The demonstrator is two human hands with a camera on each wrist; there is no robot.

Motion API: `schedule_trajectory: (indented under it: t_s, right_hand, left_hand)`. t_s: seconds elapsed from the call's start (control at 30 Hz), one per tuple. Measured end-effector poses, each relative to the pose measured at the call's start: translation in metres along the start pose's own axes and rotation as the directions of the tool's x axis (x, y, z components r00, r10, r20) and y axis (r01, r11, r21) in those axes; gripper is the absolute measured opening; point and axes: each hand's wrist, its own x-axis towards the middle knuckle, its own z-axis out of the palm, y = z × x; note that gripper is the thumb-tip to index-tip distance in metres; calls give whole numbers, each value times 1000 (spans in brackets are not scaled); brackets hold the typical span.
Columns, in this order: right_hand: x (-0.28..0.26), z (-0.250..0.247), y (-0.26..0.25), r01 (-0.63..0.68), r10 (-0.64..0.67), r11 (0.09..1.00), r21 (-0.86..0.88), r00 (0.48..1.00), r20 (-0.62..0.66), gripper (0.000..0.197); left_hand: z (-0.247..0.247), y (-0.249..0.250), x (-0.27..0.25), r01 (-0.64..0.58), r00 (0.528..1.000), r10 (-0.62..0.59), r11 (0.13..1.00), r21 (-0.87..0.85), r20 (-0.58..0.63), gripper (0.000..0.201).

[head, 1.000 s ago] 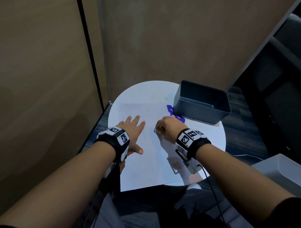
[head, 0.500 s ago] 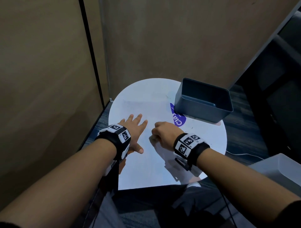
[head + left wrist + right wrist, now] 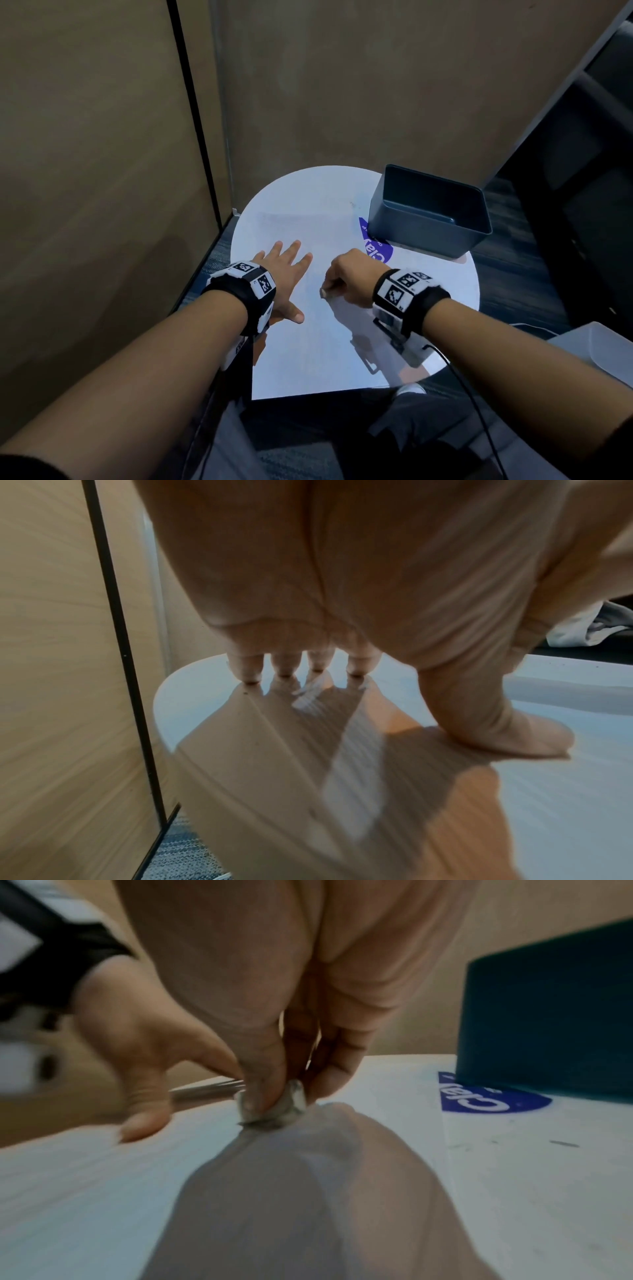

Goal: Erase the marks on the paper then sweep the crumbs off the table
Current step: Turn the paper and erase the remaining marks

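Observation:
A white sheet of paper [image 3: 308, 353] lies on the round white table [image 3: 318, 185]. My left hand [image 3: 284, 270] rests flat on the paper's left part, fingers spread and straight; in the left wrist view its fingertips [image 3: 284, 669] and thumb press the surface. My right hand [image 3: 346, 277] pinches a small grey-white eraser [image 3: 323, 292] and holds it down on the paper near the middle. In the right wrist view the eraser [image 3: 274, 1107] sits between thumb and fingers, touching the sheet. Small dark crumbs [image 3: 563, 1144] lie on the table to the right of the paper.
A dark blue-grey open bin [image 3: 431, 212] stands at the table's back right, partly over a blue round sticker [image 3: 376, 251]. Tan wall panels close in on the left and behind. A pale plastic box [image 3: 596, 353] sits low at the right, off the table.
My right hand with the eraser has moved left and toward me across the paper. The left hand has stayed flat on the sheet.

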Motion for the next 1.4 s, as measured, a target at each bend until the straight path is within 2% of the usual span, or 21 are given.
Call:
schedule_trajectory:
  t_s: [0.1,0.2,0.3,0.43,0.5,0.57,0.6,0.7,0.77,0.87,0.93,0.97,1.07,1.13,1.3,1.33,1.4]
  right_hand:
    - [11,-5,3,-87,86,996,-4,987,-137,19]
    - [7,10,-7,-70,68,997,-25,995,-80,20]
    - [2,12,-8,-65,66,997,48,998,-17,17]
    - [10,6,-4,-133,134,991,21,974,-185,22]
    - [8,13,-12,-76,75,997,-7,990,-119,21]
    - [3,17,-15,-7,7,999,35,1000,-12,17]
    - [2,14,-13,1,-1,999,44,1000,-5,16]
    - [9,6,-2,-71,76,997,35,982,-172,20]
    - [10,7,2,-68,67,998,-2,982,-179,20]
    - [-2,14,3,31,-31,999,18,998,-47,18]
    - [-10,10,5,51,-54,998,45,997,62,15]
    - [-11,6,6,38,-41,998,51,997,64,15]
    - [-9,2,13,-38,40,999,18,993,-111,19]
    - [-13,8,11,-48,45,999,-23,994,-101,17]
    - [-36,24,6,47,-44,998,-44,997,65,22]
    - [-37,21,8,36,-34,999,-29,998,51,18]
    - [-32,12,16,-15,15,1000,-1,997,-72,17]
  left_hand:
    - [-2,0,-1,-3,1000,3,1000,1,3,126]
    - [-2,0,0,-7,1000,7,1000,-8,1,127]
    - [0,0,-1,-11,1000,11,1000,-10,1,126]
    - [-2,0,-1,-4,1000,4,1000,-15,-9,126]
    - [-2,-1,0,0,1000,0,1000,-19,-12,127]
    - [1,-1,0,6,1000,-6,1000,-12,-21,128]
    - [1,0,0,10,999,-10,1000,-6,-38,128]
    - [-2,4,4,27,996,-22,998,49,-86,130]
    - [-8,9,6,36,994,-28,996,77,-101,127]
    - [-10,13,8,61,997,-56,994,91,-57,130]
    - [-7,11,9,65,997,-62,995,71,-37,133]
    - [-6,11,9,65,998,-63,996,63,-28,134]
    - [-8,11,9,60,998,-59,996,68,-15,133]
    - [-8,12,10,58,998,-57,997,50,-11,132]
    - [-10,9,10,68,997,-69,998,10,37,133]
    - [-12,10,9,80,996,-80,997,1,46,132]
    - [-19,10,9,107,993,-107,994,-2,52,130]
